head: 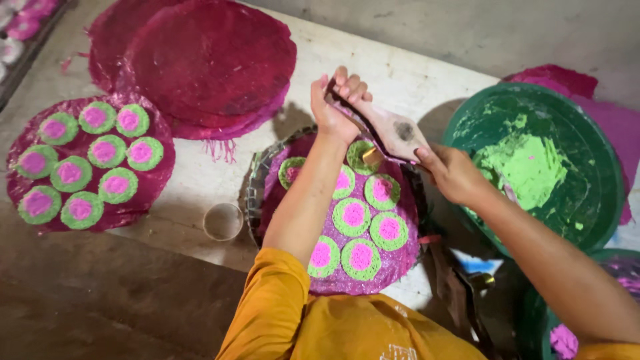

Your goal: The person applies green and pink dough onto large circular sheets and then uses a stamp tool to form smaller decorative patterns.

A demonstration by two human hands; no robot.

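I see my left hand curled tight and right hand pinching a wooden press, holding it steady over the magenta sheet of green-pink discs.

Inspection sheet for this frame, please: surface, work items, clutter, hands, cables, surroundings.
Surface: pale worktable, stained.
Work items: magenta mat with green-and-pink discs under both hands; wooden tool held over it.
Clutter: filled mat at left, stack of magenta mats, ring mould, green basin with green paste.
Hands: left hand and right hand both grip the tool.
Cables: nothing seen.
Surroundings: grey wall behind.
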